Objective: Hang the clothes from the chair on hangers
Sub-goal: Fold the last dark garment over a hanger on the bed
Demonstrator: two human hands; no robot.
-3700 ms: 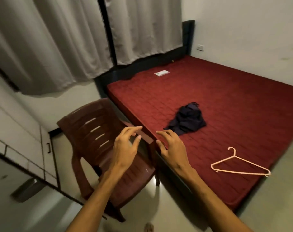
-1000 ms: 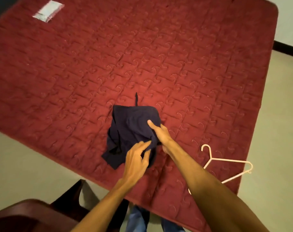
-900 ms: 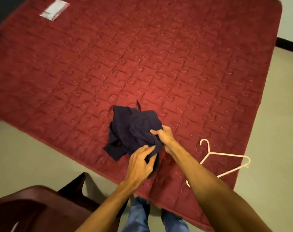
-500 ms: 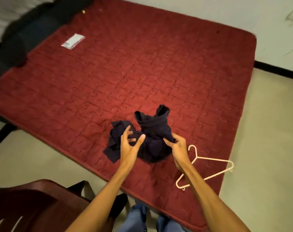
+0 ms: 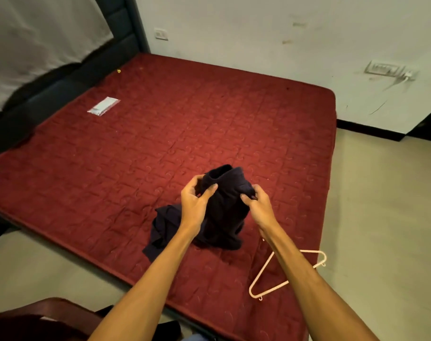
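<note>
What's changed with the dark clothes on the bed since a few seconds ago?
Both hands left the chair and took hold of the dark garment: the left hand and right hand now pinch its upper edge and have lifted it, its lower part still on the red mattress. The pink hanger and white packet lie where they were.

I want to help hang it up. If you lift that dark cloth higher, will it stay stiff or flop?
Probably floppy: the dark cloth sags in folds below where the left hand and right hand pinch its top edge. Likely light too, since mere pinches hold part of it up.
</note>
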